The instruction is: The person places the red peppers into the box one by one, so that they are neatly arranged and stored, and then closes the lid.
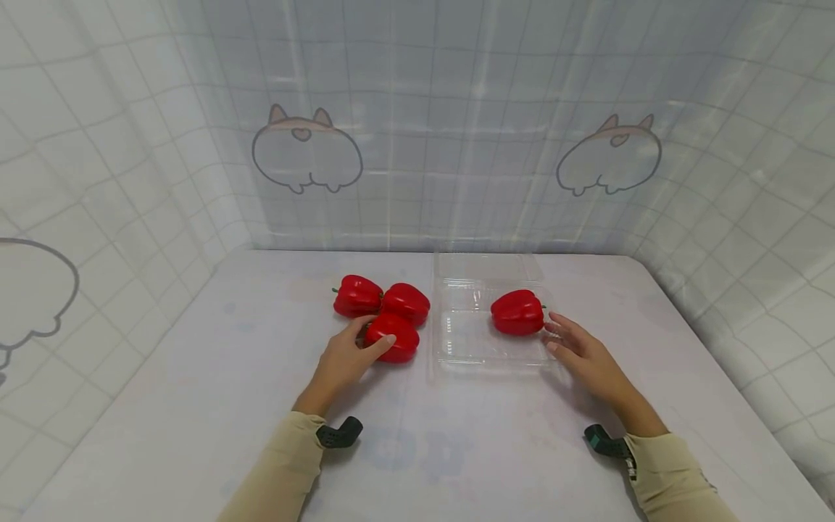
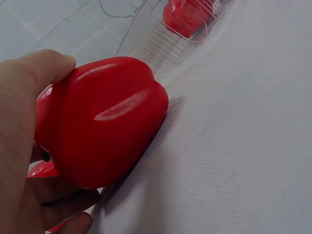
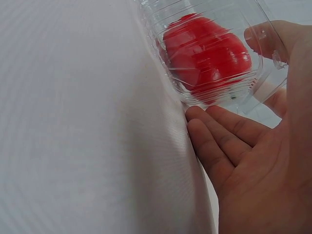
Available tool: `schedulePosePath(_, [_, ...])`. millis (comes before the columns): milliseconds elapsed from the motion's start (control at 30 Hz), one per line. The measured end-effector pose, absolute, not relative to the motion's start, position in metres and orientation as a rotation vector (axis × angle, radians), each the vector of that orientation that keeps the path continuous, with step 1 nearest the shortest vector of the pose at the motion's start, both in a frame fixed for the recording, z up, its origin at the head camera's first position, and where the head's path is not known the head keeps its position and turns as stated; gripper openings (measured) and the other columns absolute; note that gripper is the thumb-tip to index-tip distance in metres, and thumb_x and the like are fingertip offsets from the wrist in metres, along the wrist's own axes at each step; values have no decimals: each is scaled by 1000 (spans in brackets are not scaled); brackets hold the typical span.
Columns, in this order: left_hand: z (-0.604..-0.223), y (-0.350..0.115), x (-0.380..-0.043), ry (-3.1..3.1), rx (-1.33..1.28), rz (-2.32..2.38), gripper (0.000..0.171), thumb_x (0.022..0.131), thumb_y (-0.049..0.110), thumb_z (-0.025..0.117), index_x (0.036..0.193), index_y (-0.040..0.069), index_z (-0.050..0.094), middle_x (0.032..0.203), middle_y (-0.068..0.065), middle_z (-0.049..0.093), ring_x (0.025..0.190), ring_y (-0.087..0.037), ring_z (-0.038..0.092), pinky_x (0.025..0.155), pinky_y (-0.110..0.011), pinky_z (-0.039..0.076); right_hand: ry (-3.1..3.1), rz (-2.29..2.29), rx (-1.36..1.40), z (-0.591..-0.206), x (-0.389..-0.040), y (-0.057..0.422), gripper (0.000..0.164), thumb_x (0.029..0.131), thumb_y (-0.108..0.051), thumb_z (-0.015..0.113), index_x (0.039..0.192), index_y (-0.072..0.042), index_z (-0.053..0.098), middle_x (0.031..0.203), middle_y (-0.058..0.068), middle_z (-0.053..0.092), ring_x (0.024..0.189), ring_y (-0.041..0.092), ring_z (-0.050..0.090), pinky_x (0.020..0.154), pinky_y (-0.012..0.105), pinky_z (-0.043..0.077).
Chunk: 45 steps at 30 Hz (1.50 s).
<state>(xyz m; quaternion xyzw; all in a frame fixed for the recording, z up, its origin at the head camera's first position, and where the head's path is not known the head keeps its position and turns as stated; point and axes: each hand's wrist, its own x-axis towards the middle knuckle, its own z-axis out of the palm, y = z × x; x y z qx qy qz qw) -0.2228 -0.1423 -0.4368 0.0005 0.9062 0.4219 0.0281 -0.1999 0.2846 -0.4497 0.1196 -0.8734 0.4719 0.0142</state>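
Note:
My left hand (image 1: 349, 353) grips a red bell pepper (image 1: 399, 339), thumb on one side and fingers on the other. In the left wrist view this bell pepper (image 2: 105, 122) rests on or just above the table, its green stem turned towards the palm. Another red bell pepper (image 1: 517, 313) lies inside a clear plastic box (image 1: 466, 348), stem to the right. At the box's right side is my right hand (image 1: 587, 362), fingers loosely extended. The right wrist view has its thumb by the box's upper edge and lower fingers outside the wall; whether they touch it I cannot tell.
Two more red bell peppers, one at the left (image 1: 357, 296) and one beside it (image 1: 407, 301), lie just behind the left hand. The box's clear lid (image 1: 485, 267) stands open at the back. A tiled-pattern curtain (image 1: 450, 145) surrounds the white table (image 1: 417, 420).

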Motion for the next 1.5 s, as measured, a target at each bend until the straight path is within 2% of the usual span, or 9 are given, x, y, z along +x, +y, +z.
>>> schedulePosePath(333, [-439, -144, -222, 2807, 10, 1339, 72, 87, 56, 69, 147, 22, 47, 140, -10, 55, 122, -32, 53, 92, -52, 53, -2725, 1458, 371, -449, -200, 283, 63, 103, -29, 56, 159, -17, 29, 151, 20, 45, 135, 37, 48, 99, 49, 46])
schedulePosePath(567, [-440, -146, -223, 2789, 47, 1423, 70, 91, 54, 65, 148, 20, 46, 143, -10, 52, 127, -33, 48, 96, -53, 51, -2729, 1446, 363, -449, -199, 284, 63, 103, -29, 56, 158, -16, 30, 150, 21, 46, 135, 38, 48, 100, 50, 45])
schedulePosePath(767, [-439, -146, -222, 2813, 103, 1462, 68, 93, 52, 64, 148, 17, 46, 139, -11, 54, 121, -32, 52, 92, -49, 54, -2725, 1438, 368, -450, -200, 284, 63, 103, -29, 57, 158, -15, 30, 150, 21, 45, 135, 38, 47, 100, 49, 44])
schedulePosePath(967, [-440, -147, -221, 2825, 178, 1610, 66, 91, 44, 70, 147, 17, 45, 138, -10, 54, 117, -29, 53, 89, -45, 56, -2726, 1437, 367, -449, -200, 284, 63, 103, -28, 56, 158, -14, 30, 150, 21, 46, 136, 38, 47, 100, 49, 44])
schedulePosePath(1500, [-436, -141, -216, 2767, 345, 1828, 69, 87, 35, 77, 147, 23, 44, 143, -3, 47, 124, -26, 48, 90, -48, 55, -2742, 1430, 350, -447, -200, 284, 63, 103, -27, 57, 159, -15, 29, 150, 21, 45, 136, 40, 46, 100, 52, 44])
